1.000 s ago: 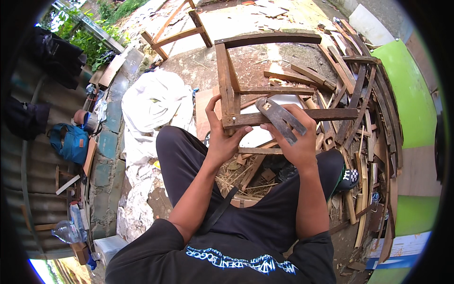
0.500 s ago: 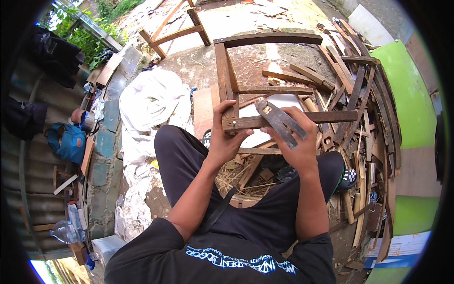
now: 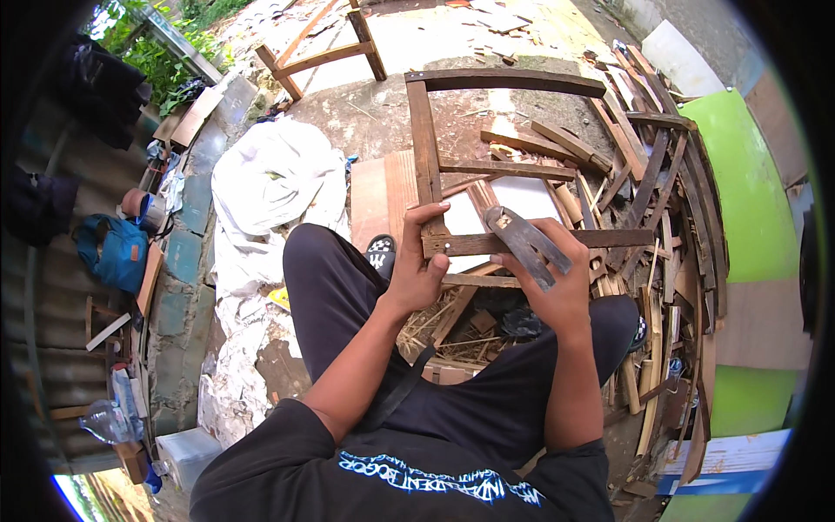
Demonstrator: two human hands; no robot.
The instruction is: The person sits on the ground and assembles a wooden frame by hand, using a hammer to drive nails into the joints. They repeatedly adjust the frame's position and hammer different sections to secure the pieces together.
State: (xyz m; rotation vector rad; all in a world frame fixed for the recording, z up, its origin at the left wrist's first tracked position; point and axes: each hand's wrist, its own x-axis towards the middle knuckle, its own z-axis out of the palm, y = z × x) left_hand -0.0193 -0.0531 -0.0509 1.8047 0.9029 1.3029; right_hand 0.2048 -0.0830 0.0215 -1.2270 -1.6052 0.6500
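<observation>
My left hand [image 3: 414,283] is closed round the near left corner of a brown wooden frame [image 3: 424,148], with the thumb low and the fingers over the top. A pale round nail or screw head shows at that corner. In my right hand [image 3: 561,291] lies a dark metal tool that looks like pincers [image 3: 524,246], its two arms lying back over the fingers and its head pointing to the far left. That hand also rests against the frame's near rail; its fingertips are partly hidden behind the wood.
Wood scraps [image 3: 648,183] pile up on the right beside green panels [image 3: 739,174]. White cloth [image 3: 274,178] lies at left, near a low block wall [image 3: 183,270]. Another wooden frame [image 3: 326,59] stands far ahead. Shavings [image 3: 461,326] cover the ground between my legs.
The frame has tipped slightly and shifted a little right and nearer, with both hands following. The pincers have moved along with my right hand. My grip looks the same.
</observation>
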